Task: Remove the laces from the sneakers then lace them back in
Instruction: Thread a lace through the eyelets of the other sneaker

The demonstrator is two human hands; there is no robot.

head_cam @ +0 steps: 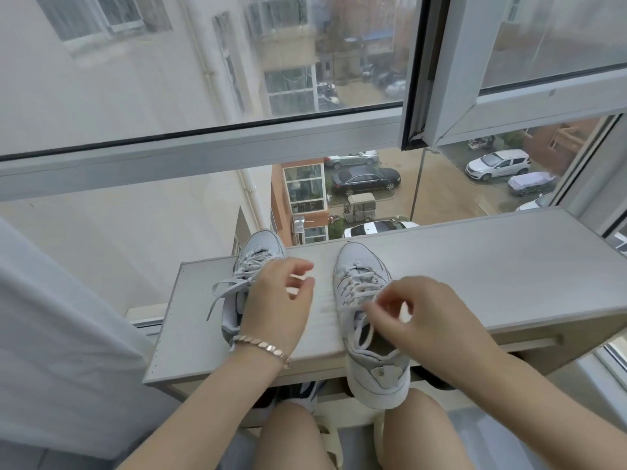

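Two pale grey sneakers stand side by side on a light wooden board [475, 266], toes toward the window. The left sneaker [261, 249] is laced, and its loose lace ends [224, 290] trail off to the left. The right sneaker [369, 340] is laced too, with its heel hanging over the board's near edge. My left hand [274, 300], with a bracelet on the wrist, hovers over the left sneaker's rear, fingers apart and holding nothing. My right hand [427, 317] is over the right sneaker's tongue, thumb and forefinger pinching its lace [368, 325].
The board lies along a windowsill with a big window [203, 96] right behind it and an open sash [509, 79] at the upper right. A pale curtain [61, 334] hangs at the left. My bare knees [295, 435] are under the board's near edge.
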